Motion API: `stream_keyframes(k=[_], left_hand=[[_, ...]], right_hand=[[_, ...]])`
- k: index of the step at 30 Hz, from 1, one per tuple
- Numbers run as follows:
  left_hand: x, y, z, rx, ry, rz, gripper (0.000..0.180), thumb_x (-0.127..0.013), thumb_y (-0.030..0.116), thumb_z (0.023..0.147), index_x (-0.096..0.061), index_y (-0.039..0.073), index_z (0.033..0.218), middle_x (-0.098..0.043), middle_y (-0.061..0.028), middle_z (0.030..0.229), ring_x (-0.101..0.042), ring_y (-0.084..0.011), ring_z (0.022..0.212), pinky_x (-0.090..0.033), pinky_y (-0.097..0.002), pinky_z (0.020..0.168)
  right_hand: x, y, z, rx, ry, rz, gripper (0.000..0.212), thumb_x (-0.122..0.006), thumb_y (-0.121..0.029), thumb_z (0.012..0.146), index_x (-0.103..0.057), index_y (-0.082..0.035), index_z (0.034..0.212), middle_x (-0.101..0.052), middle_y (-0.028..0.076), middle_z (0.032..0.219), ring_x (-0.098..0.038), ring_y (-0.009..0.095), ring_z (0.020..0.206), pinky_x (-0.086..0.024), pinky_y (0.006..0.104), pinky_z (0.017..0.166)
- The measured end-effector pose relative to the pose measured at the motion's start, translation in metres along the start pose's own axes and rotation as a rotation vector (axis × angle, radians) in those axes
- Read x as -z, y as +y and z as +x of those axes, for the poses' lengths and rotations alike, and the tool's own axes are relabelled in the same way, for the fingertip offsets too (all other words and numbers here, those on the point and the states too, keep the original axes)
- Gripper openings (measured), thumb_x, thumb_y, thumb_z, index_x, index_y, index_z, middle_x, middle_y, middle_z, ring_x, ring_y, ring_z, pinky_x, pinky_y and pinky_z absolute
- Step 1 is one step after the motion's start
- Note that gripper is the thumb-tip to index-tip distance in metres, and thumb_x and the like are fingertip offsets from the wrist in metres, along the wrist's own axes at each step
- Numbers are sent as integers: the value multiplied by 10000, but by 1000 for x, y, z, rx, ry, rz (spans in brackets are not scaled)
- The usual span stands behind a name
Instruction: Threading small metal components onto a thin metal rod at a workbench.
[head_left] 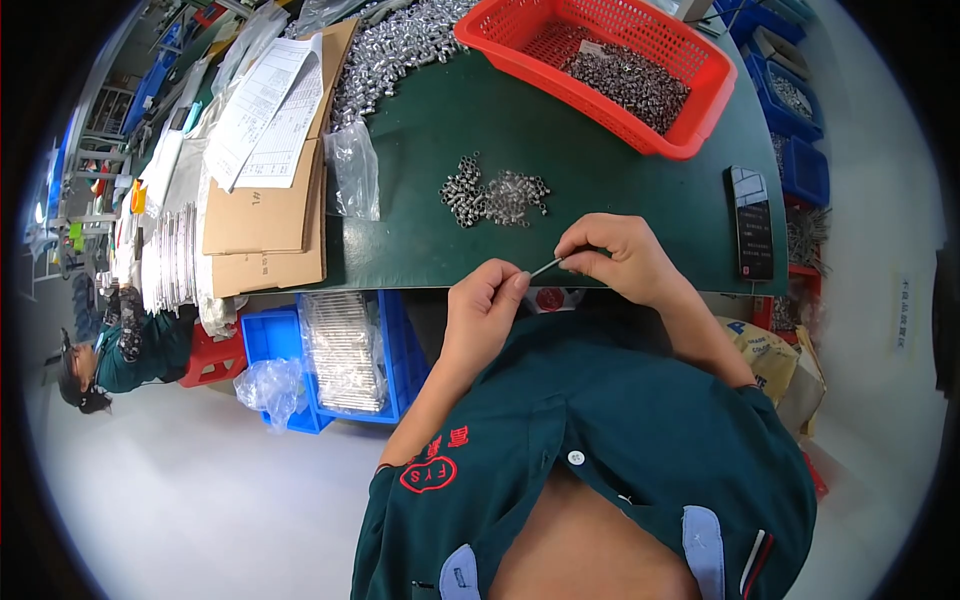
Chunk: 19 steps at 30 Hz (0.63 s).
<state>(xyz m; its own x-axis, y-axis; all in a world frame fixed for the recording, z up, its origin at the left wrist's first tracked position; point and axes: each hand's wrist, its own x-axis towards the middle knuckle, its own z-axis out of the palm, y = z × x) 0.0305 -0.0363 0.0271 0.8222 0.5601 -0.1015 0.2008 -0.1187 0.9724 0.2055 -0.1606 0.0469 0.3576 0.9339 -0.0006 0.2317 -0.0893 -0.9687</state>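
A thin, greyish metal rod (pixel 545 268) spans the gap between my hands, just over the near edge of the green table (pixel 420 255). My left hand (pixel 488 308) is closed around one end of it, with the thumb on top. At the other end, the fingertips of my right hand (pixel 625 258) pinch it; whether a small part is also between those fingers is too fine to see. Beyond my hands lies a small pile of little metal ring-like parts (pixel 495 195).
A red perforated basket (pixel 595 105) of small metal parts stands at the back right. A phone (pixel 750 225) lies at the right edge. Cardboard (pixel 265 220) with papers (pixel 265 120) and a plastic bag (pixel 353 170) lie left. Below are blue bins (pixel 400 355); another person (pixel 130 340) sits far left.
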Motion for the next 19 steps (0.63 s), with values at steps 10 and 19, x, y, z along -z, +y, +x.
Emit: stream_keyframes(k=[10, 19], left_hand=[[7, -12, -4, 97, -16, -78, 105, -557, 85, 891, -575, 10, 820, -478, 21, 623, -414, -46, 577, -357, -215, 521], [1, -16, -5, 34, -72, 2, 79, -558, 128, 921, -583, 53, 911, -502, 18, 658, -454, -67, 630, -366, -208, 561]], right_hand=[[-1, -3, 2, 243, -18, -88, 111, -688, 2, 727, -649, -5, 830, -631, 91, 811, -621, 218, 753, -487, 299, 665], [-22, 1, -6, 275, -62, -37, 88, -683, -98, 784, -654, -42, 845, -614, 89, 794, -619, 239, 770, -483, 332, 695]])
